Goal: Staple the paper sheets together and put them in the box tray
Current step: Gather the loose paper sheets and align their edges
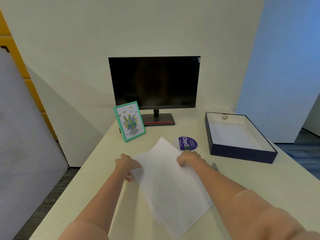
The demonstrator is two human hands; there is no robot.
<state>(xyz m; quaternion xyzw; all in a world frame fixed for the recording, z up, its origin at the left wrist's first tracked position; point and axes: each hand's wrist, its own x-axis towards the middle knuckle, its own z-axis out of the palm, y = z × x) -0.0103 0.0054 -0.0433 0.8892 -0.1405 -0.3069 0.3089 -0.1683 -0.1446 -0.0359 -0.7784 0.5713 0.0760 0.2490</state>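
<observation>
White paper sheets (168,181) lie in a stack at the middle of the desk, their far corner lifted and pointing away from me. My left hand (127,164) grips the stack's left edge, thumb under and fingers on top. My right hand (187,158) pinches the right edge near the far corner. A dark blue box tray (242,152) with a white inside stands open at the right, apart from the sheets. A small grey object, perhaps the stapler (215,166), shows just right of my right forearm, mostly hidden.
A black monitor (154,82) stands at the back on its stand. A green picture frame (129,121) leans in front of it at the left. A purple round sticker (187,143) lies beyond the sheets. The desk's left edge drops to the floor.
</observation>
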